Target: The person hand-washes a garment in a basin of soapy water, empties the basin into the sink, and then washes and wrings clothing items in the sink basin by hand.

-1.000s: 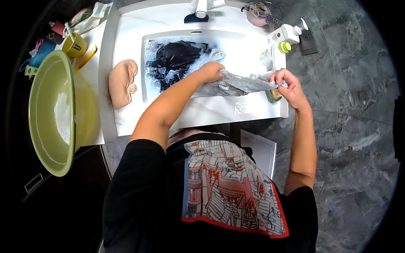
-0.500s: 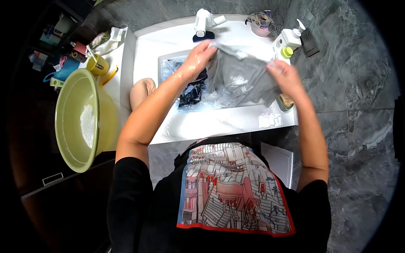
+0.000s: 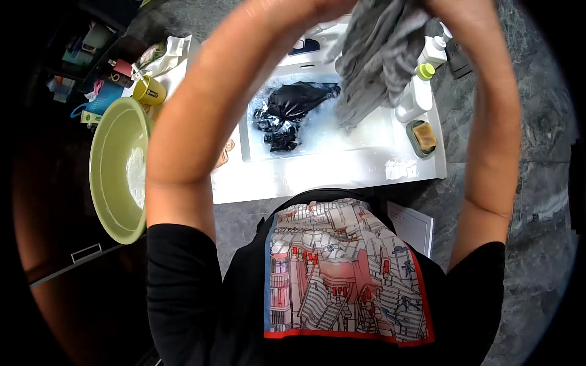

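Observation:
A wet grey cloth (image 3: 378, 61) hangs in folds above the sink, lifted high. My left hand (image 3: 334, 5) grips it from the left and my right hand (image 3: 448, 6) from the right. Both hands are at the top edge of the view, so most of their fingers are cut off. Below the cloth, the white sink (image 3: 245, 140) contains cloudy, sudsy water. A black wet garment (image 3: 296, 104) lies bunched in that water, toward the left.
To the left stands a green basin (image 3: 113, 177) with a yellow cup (image 3: 149, 91) behind it. Along the right rim are a white bottle with a green cap (image 3: 416, 97), a pump bottle (image 3: 434, 52) and a soap bar in a dish (image 3: 423, 136).
Both hands have risen to the top of the view with the grey cloth. It was spread wide between them over the water; now it hangs gathered, and more of the black garment shows.

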`<state>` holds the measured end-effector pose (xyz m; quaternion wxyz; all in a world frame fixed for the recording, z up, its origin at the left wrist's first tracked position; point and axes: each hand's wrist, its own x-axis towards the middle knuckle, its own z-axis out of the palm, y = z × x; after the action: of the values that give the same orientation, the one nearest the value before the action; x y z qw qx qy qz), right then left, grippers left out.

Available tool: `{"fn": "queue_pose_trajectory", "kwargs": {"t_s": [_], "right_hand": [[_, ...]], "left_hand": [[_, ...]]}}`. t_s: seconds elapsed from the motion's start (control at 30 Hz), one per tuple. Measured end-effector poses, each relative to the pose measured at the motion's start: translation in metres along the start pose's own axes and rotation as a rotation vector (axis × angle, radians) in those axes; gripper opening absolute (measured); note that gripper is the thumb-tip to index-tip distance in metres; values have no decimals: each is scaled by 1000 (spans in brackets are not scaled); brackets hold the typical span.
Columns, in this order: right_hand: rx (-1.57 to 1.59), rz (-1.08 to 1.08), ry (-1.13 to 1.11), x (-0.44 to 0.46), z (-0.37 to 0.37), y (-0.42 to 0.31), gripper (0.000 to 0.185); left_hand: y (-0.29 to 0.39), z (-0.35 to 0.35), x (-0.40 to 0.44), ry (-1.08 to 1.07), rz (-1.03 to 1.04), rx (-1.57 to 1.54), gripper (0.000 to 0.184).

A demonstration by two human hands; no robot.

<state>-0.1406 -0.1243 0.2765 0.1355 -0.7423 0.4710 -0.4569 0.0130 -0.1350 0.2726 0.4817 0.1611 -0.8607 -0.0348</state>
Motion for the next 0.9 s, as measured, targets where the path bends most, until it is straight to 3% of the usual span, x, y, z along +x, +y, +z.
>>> {"fn": "queue_pose_trajectory", "kwargs": {"t_s": [0.03, 0.07, 0.1, 0.13, 0.17, 0.2, 0.23, 0.3, 0.33, 0.37, 0.4, 0.47, 0.53, 0.63, 0.73, 0.8, 0.87, 0.9], "right_hand": [[-160, -378, 84, -7, 13, 28, 30], [-44, -336, 200, -6, 44, 50, 28], [-159, 65, -471, 5, 37, 110, 35], [-172, -153, -377, -15, 61, 122, 49], [-50, -72, -514, -36, 80, 144, 54], [77, 3, -522, -60, 100, 165, 47], [-119, -67, -469, -86, 130, 202, 46], [-140, 144, -578, -128, 160, 233, 35], [-122, 133, -574, -154, 178, 255, 36], [-130, 189, -746, -166, 186, 265, 39], [-282, 92, -713, -193, 206, 286, 37], [-433, 153, -889, -215, 226, 296, 33], [-434, 170, -890, -221, 234, 304, 32], [-475, 155, -896, -239, 238, 317, 30], [-522, 111, -868, -233, 245, 334, 29], [-524, 117, -857, -216, 247, 332, 27], [-556, 141, -1144, -162, 229, 301, 27], [-498, 109, -1104, -140, 215, 281, 27]], "left_hand": [[-9, 20, -17, 44, -458, -567, 26], [-30, 48, -37, 78, -509, -353, 34], [-32, 56, -61, -24, -628, -336, 34], [-30, 64, -85, -128, -743, -317, 36], [-31, 80, -113, -36, -588, -36, 40], [-29, 87, -141, -208, -673, 76, 38], [-31, 97, -170, -137, -620, 150, 40], [-38, 104, -226, -112, -836, 22, 30], [-36, 102, -253, -129, -990, -58, 27], [-32, 101, -279, -140, -1136, -132, 24], [-28, 101, -304, -116, -1168, -107, 23], [-18, 97, -342, -92, -1451, -278, 21], [-6, 93, -354, -33, -1571, -293, 20], [-2, 98, -375, 7, -1701, -366, 20], [-4, 107, -371, -16, -1665, -419, 20], [-5, 110, -362, -68, -1589, -278, 25], [-21, 116, -372, -61, -1470, -117, 38], [-21, 115, -361, -93, -1402, -28, 47]]}}
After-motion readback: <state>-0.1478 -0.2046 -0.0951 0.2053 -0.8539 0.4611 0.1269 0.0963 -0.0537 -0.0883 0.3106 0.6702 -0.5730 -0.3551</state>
